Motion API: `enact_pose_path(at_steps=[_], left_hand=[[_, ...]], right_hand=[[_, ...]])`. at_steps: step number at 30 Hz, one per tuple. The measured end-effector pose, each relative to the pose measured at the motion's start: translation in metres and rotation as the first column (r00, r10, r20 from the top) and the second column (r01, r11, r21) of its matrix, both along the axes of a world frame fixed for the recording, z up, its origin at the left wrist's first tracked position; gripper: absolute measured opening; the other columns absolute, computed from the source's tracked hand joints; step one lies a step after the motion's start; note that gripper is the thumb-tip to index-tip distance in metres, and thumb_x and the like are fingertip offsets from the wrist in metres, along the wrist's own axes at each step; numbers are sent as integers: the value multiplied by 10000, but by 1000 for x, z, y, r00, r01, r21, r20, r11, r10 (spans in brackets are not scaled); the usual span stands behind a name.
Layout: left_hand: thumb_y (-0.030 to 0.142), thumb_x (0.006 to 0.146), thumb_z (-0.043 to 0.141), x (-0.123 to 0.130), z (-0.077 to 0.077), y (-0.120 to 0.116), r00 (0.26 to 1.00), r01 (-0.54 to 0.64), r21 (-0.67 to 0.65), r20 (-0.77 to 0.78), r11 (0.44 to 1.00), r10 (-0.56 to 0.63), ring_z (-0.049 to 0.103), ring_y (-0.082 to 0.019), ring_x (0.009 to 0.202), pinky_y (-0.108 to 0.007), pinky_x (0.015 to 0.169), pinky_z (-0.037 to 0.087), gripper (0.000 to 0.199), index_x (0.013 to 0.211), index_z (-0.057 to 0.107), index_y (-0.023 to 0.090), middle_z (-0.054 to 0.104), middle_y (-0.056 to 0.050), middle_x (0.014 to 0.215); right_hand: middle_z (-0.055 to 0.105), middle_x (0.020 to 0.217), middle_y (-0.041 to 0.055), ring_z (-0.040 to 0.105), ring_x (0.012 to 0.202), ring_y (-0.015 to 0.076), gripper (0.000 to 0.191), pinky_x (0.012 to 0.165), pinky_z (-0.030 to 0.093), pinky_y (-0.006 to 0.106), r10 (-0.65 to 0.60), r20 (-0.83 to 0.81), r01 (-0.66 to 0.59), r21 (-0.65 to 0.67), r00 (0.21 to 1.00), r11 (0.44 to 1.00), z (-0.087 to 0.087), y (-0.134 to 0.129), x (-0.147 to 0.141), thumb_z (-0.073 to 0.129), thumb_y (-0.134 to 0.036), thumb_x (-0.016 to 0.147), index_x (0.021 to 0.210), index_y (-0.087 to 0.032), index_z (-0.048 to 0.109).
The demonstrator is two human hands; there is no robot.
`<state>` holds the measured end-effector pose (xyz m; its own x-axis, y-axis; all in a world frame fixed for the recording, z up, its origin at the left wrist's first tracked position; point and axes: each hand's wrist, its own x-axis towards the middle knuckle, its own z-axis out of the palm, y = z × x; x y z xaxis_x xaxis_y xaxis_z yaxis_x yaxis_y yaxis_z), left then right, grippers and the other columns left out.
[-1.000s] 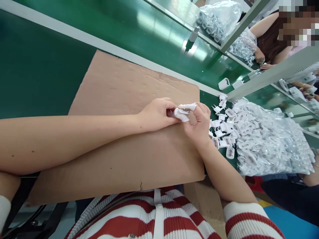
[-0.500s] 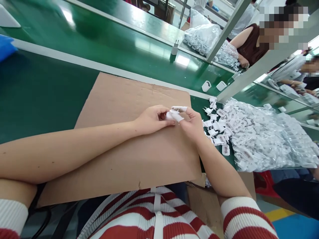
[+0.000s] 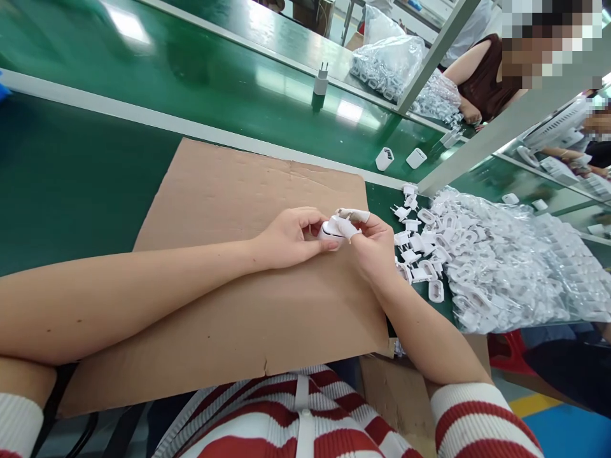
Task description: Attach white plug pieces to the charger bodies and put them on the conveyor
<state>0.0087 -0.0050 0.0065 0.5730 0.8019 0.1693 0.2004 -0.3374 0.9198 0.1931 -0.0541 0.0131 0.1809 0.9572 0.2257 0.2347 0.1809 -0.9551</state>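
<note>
Above the brown cardboard sheet (image 3: 224, 305), my left hand (image 3: 296, 238) is closed around a small white charger housing (image 3: 330, 233), thumb on its near side. My right hand (image 3: 370, 238), with white covers on thumb and forefinger, pinches the top of the same housing from the right. A dark seam line shows across the white part. Its far side is hidden by my fingers. Just right of my right hand, several loose white plug pieces (image 3: 420, 243) lie on the green table.
A clear plastic bag (image 3: 506, 267) of white parts lies at the right. An upright white charger (image 3: 321, 81) and two white housings (image 3: 384, 159) rest on the green surface beyond the pale rail (image 3: 143, 119). A person (image 3: 491, 76) sits across, behind a metal post (image 3: 439, 57).
Both hands have shifted slightly down and right. The white housing and its seam show more clearly between the fingers, and the right fingertips now press closer over it.
</note>
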Motion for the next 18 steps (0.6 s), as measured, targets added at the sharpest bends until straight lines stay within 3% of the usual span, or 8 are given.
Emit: enact_pose_path(at_steps=[2, 4, 7, 10, 15, 18], left_hand=[[523, 810, 808, -1, -3, -1, 999, -35, -5, -11, 999, 35, 586, -158, 737, -273, 655, 485, 362, 965, 780, 197, 697, -37, 889], [530, 797, 821, -2, -4, -1, 998, -61, -18, -17, 998, 61, 606, -166, 758, -282, 676, 500, 366, 943, 776, 197, 707, -39, 907], [508, 784, 833, -2, -4, -1, 996, -78, -4, -32, 997, 78, 644, -197, 849, -303, 746, 525, 348, 944, 779, 204, 717, -45, 940], [478, 779, 828, -2, -2, -1, 996, -83, 22, -31, 996, 83, 657, -217, 902, -317, 791, 532, 322, 949, 783, 208, 727, -48, 944], [474, 782, 805, -1, -2, -1, 994, -97, 48, -36, 994, 98, 657, -223, 898, -322, 796, 531, 320, 938, 765, 197, 736, -52, 940], [470, 827, 768, 0, -3, -5, 992, -95, 123, -66, 988, 103, 657, -225, 906, -324, 815, 526, 346, 1040, 766, 198, 737, -55, 960]], right_hand=[[828, 1078, 42, 783, 1006, 230, 166, 921, 639, 405, 10, 13, -10, -21, 1000, 1000, 0, 1, 1, 760, -316, 846, 987, -234, 795], [830, 1076, 28, 769, 1025, 230, 163, 967, 615, 422, 7, 158, -12, 33, 987, 999, 4, 0, 2, 774, -299, 835, 989, -257, 809], [832, 1041, 10, 739, 1020, 233, 157, 965, 590, 434, -6, 395, -49, 130, 919, 990, 10, -2, 6, 777, -277, 834, 987, -291, 811], [829, 1011, 15, 720, 976, 246, 126, 918, 571, 444, -16, 530, -89, 171, 848, 981, 14, -1, 9, 770, -277, 848, 972, -288, 791], [806, 967, 29, 689, 945, 264, 121, 934, 519, 472, -82, 639, -71, 211, 765, 975, 7, 0, 10, 724, -229, 836, 945, -276, 745], [792, 955, 35, 678, 953, 255, 99, 959, 513, 467, -61, 609, -85, 208, 791, 974, 3, -1, 7, 704, -256, 858, 949, -267, 739]])
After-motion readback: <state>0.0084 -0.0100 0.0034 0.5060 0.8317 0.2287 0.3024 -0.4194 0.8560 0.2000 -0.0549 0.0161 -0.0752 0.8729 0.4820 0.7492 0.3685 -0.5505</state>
